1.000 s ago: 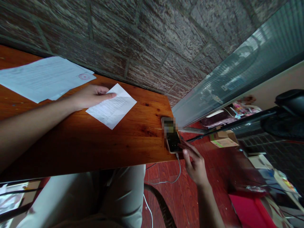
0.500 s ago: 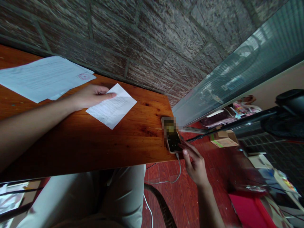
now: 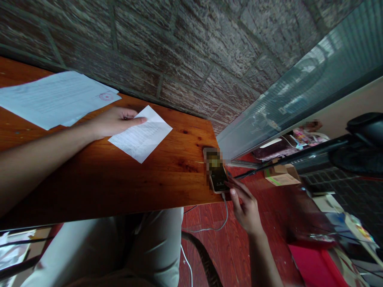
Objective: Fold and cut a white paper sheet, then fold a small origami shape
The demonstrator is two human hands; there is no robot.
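My left hand (image 3: 115,120) lies on the wooden table (image 3: 119,179), fingers stretched flat and pressing the near corner of a small folded white paper (image 3: 143,135). My right hand (image 3: 243,201) reaches up from beyond the table's right end, fingers extended, with its fingertips touching the lower edge of a phone (image 3: 216,171). The phone lies flat at the table's right corner with a white cable (image 3: 223,217) plugged into it.
A stack of printed sheets (image 3: 54,97) with a red stamp lies at the table's far left. A brick wall (image 3: 179,48) runs behind the table. A cardboard box (image 3: 281,174), a black fan (image 3: 359,143) and a red mat (image 3: 314,267) stand on the red floor to the right.
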